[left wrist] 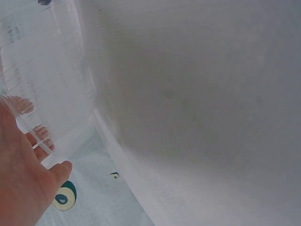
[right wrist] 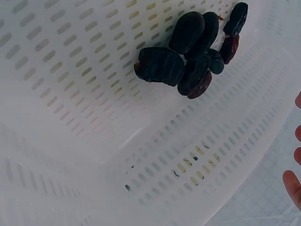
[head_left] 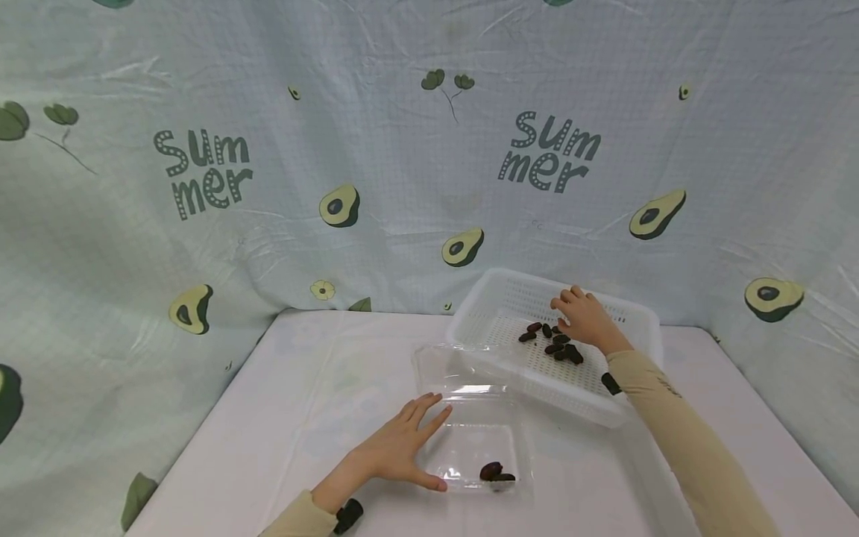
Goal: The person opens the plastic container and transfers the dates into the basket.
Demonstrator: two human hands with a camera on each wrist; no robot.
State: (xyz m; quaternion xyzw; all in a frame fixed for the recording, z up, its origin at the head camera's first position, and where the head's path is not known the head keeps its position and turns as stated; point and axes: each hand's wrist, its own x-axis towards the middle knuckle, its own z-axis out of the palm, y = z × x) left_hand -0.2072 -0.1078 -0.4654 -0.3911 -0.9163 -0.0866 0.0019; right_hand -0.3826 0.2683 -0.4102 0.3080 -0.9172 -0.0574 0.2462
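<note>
My left hand (head_left: 396, 447) spreads its fingers along the left side of a clear plastic clamshell box (head_left: 470, 444), thumb apart from the fingers. Through the clear wall, some fingers (left wrist: 42, 136) show in the left wrist view. Two dark dates (head_left: 492, 471) lie in the box's near right corner. My right hand (head_left: 584, 319) hovers over a white perforated basket (head_left: 637, 317), its fingers loosely bent. Several dark, wrinkled dates (right wrist: 160, 66) are clustered on the basket floor, left of that hand. Only fingertips (right wrist: 292, 181) of it appear in the right wrist view, with nothing seen between them.
The box's raised lid (head_left: 463, 365) leans toward the basket and overlaps its near left side in the head view. A white-covered table (head_left: 322, 388) lies under everything. Behind it hangs a pale curtain (head_left: 396, 156) printed with avocados.
</note>
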